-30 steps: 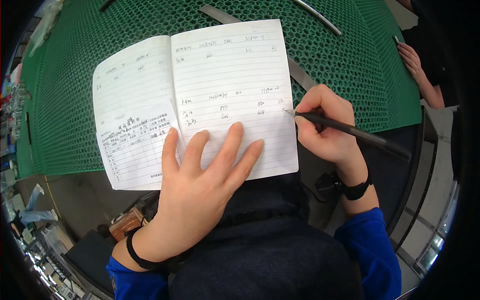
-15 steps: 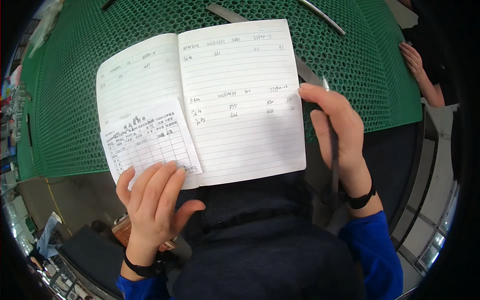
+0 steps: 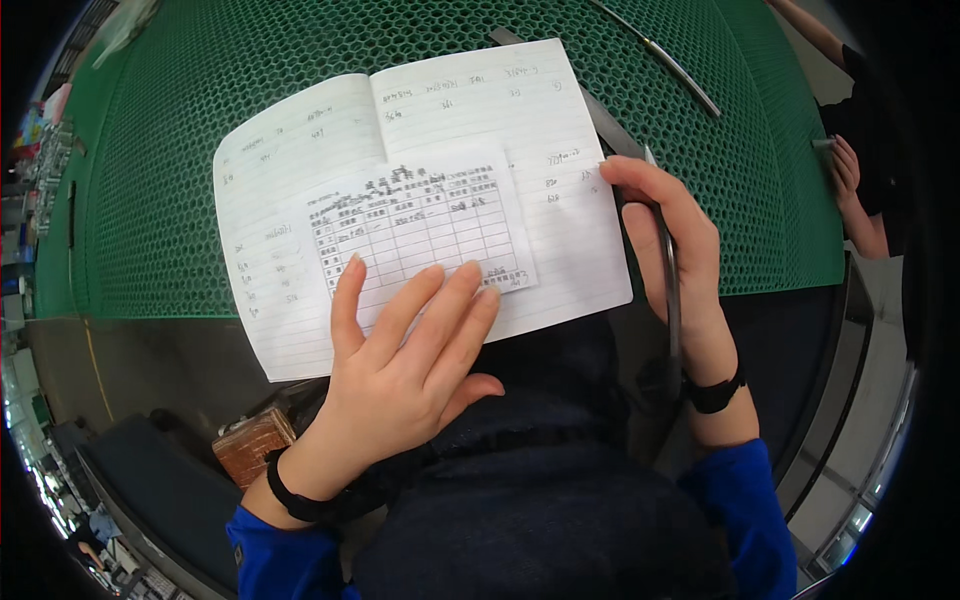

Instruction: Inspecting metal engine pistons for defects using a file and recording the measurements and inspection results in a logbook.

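An open lined notebook (image 3: 590,250) with handwritten entries lies at the near edge of the green table, its right page partly covered. A white printed form (image 3: 440,245) with a table grid rests across the middle of the notebook. My left hand (image 3: 410,350) lies on the lower part of this form, fingers spread and thumb apart. At the notebook's right edge, my right hand (image 3: 685,245) is closed around a slim dark pen (image 3: 670,290), with its pointed tip upward. The index fingertip is at the page edge.
The green table top (image 3: 300,40) has a honeycomb pattern. A metal strip (image 3: 605,120) lies partly under the notebook, and a thin metal rod (image 3: 680,75) lies behind it. Another person's hand (image 3: 845,165) is at the right table edge. A brown box-like object (image 3: 250,445) sits below left.
My left hand has moved right and up, and the form has shifted with it from the left page to the notebook's middle. The notebook has tilted slightly. My right hand still holds the pen.
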`<state>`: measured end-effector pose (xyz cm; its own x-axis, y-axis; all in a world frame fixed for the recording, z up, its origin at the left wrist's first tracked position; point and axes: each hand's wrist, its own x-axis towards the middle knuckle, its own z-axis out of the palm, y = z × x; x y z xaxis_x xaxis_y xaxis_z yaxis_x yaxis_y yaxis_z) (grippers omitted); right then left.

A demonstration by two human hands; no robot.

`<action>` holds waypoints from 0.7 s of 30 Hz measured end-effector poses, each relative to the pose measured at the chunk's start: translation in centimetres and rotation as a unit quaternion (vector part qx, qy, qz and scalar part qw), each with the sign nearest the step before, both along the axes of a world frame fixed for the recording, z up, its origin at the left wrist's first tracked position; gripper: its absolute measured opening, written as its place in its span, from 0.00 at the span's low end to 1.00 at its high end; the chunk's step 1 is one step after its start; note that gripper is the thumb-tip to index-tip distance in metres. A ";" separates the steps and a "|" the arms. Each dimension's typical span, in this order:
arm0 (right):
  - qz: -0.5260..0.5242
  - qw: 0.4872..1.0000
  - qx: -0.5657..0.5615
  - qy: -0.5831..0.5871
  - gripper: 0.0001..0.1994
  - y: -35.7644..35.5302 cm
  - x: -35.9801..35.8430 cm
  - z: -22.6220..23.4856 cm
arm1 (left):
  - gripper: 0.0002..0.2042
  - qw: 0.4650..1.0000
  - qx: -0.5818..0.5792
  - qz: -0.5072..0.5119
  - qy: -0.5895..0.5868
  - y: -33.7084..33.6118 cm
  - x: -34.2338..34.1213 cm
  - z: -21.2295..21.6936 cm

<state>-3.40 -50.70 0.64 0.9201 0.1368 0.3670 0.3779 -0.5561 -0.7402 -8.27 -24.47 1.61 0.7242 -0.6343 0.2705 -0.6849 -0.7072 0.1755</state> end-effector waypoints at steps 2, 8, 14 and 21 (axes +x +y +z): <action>-0.001 1.000 0.003 0.001 0.15 -0.1 -0.1 -0.1 | 0.32 1.000 0.003 0.025 0.008 0.5 -0.5 -0.2; -0.012 0.999 0.007 -0.052 0.17 -0.8 -0.4 1.0 | 0.31 0.999 0.002 0.002 0.033 -0.7 0.2 0.3; 0.190 0.977 -0.057 -0.080 0.20 1.1 -0.2 4.1 | 0.32 0.996 -0.031 -0.047 0.067 -2.0 0.6 0.0; 0.119 0.985 0.120 0.039 0.10 0.8 0.3 2.2 | 0.33 0.997 0.012 -0.011 0.079 0.1 0.1 0.5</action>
